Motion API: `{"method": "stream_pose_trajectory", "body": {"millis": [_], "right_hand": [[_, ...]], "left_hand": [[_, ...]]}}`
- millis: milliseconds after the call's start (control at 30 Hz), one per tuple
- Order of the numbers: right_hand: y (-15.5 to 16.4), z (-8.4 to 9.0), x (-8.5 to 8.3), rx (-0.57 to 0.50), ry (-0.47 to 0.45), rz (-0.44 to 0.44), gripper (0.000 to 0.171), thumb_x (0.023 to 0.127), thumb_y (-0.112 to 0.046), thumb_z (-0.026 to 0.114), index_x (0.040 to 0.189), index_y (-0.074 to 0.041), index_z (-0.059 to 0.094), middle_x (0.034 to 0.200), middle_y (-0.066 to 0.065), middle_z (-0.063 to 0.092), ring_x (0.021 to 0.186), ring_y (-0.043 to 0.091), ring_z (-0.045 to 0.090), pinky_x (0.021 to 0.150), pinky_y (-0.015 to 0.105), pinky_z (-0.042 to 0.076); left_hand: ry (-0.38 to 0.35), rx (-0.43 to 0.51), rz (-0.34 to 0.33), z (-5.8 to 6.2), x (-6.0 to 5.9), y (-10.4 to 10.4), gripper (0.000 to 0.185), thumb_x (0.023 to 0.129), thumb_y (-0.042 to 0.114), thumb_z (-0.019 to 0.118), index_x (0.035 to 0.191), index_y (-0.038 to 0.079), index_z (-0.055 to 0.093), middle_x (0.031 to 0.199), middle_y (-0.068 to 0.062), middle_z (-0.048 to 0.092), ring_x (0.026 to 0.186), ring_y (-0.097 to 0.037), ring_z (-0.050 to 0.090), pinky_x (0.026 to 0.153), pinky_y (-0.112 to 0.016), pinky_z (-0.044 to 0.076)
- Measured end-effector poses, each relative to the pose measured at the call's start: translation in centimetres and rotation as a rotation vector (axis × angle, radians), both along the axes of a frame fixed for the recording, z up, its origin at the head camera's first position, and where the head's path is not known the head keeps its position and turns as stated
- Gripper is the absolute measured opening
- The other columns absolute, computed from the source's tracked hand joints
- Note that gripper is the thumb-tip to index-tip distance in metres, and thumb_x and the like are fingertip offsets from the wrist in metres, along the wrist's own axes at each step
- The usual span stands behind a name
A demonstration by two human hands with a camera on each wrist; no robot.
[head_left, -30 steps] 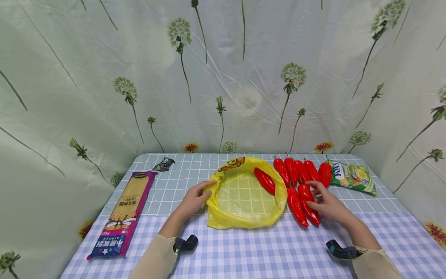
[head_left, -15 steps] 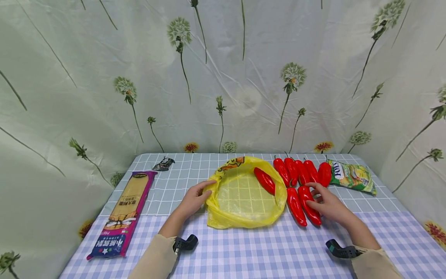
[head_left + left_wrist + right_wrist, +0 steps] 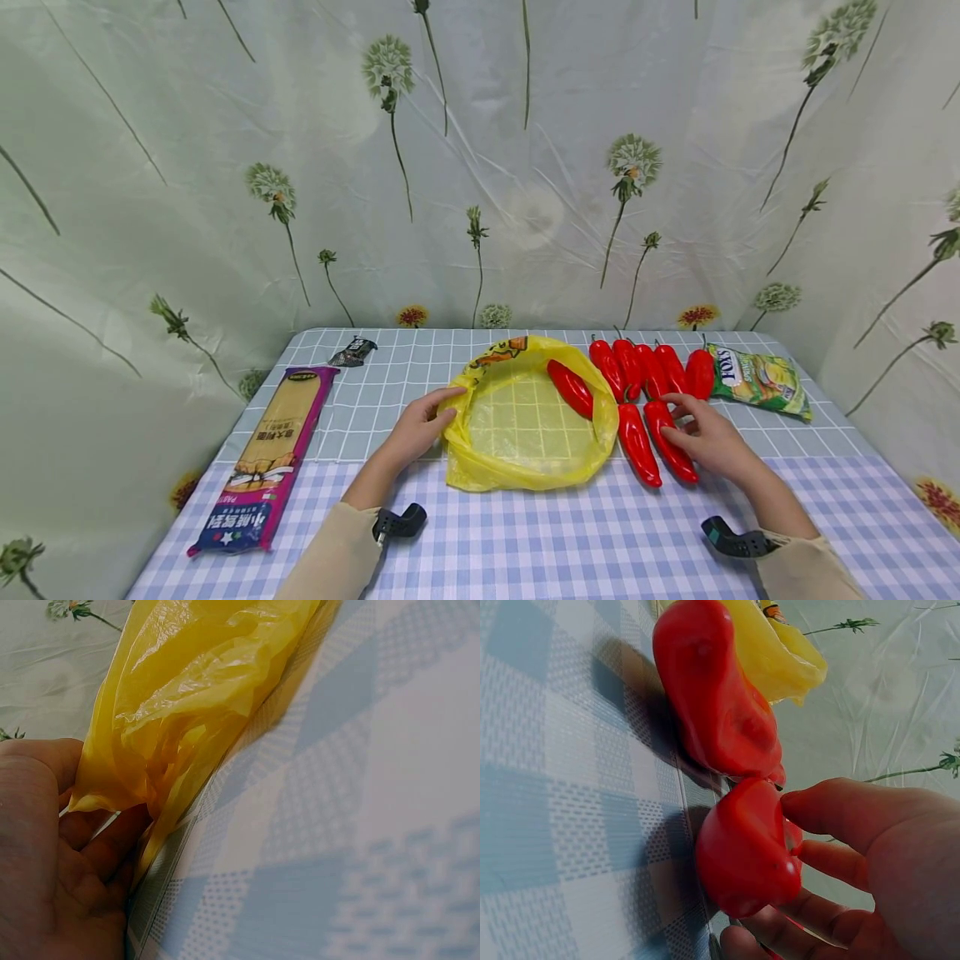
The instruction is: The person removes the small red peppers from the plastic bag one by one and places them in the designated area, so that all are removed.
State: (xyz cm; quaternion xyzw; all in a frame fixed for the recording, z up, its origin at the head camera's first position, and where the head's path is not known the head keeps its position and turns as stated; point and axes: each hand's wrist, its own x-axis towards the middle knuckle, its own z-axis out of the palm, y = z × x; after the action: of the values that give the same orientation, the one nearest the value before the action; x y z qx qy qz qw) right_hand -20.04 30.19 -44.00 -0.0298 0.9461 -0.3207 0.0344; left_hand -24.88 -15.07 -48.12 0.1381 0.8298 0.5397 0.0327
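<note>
A yellow plastic bag (image 3: pixel 525 479) lies spread on the table with its mouth open upward, and one red chili pepper (image 3: pixel 570 389) rests inside near its right side. My left hand (image 3: pixel 415 429) pinches the bag's left rim between thumb and fingers; its fingertips are partly hidden behind the film in the left wrist view. Right of the bag, my right hand (image 3: pixel 705 433) holds the nearer right red pepper (image 3: pixel 746 855), thumb on its near side and fingers on the far side. Another pepper (image 3: pixel 638 446) lies between it and the bag.
Several more red peppers (image 3: pixel 652 371) lie in a row behind. A green Fox's candy packet (image 3: pixel 761 381) sits beyond them at right. On the left are a pasta packet (image 3: pixel 262 462) and a small black wrapper (image 3: pixel 352 352). A floral curtain (image 3: pixel 480 167) hangs behind.
The pepper in my right hand has shifted slightly to the right, so the gap to its neighbour is wider. My left hand and the bag stay in place.
</note>
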Motion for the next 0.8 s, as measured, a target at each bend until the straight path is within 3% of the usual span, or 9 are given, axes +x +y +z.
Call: {"method": "stream_pose_trajectory", "body": {"millis": [567,800], "right_hand": [[-0.34,0.20,0.23,-0.049,-0.037,-0.020,0.060,0.091,-0.021,0.070,0.141,-0.002,0.045,0.121,0.028,0.057,0.099,0.033,0.062,0.064,0.033,0.062],[-0.45,0.40,0.25,-0.036,0.005,-0.044,0.057,0.093,-0.025,0.069,0.141,-0.003,0.047,0.124,0.028,0.054,0.103,0.036,0.060,0.064,0.033,0.061]], "left_hand": [[-0.011,0.001,-0.005,0.30,0.13,0.18,0.038,0.100,0.012,0.057,0.137,0.021,0.061,0.147,-0.007,0.055,0.136,-0.027,0.051,0.111,-0.046,0.045],[-0.012,-0.003,0.005,0.38,0.25,0.21,0.038,0.100,0.012,0.057,0.137,0.021,0.062,0.147,-0.007,0.056,0.136,-0.027,0.051,0.112,-0.048,0.044]]}}
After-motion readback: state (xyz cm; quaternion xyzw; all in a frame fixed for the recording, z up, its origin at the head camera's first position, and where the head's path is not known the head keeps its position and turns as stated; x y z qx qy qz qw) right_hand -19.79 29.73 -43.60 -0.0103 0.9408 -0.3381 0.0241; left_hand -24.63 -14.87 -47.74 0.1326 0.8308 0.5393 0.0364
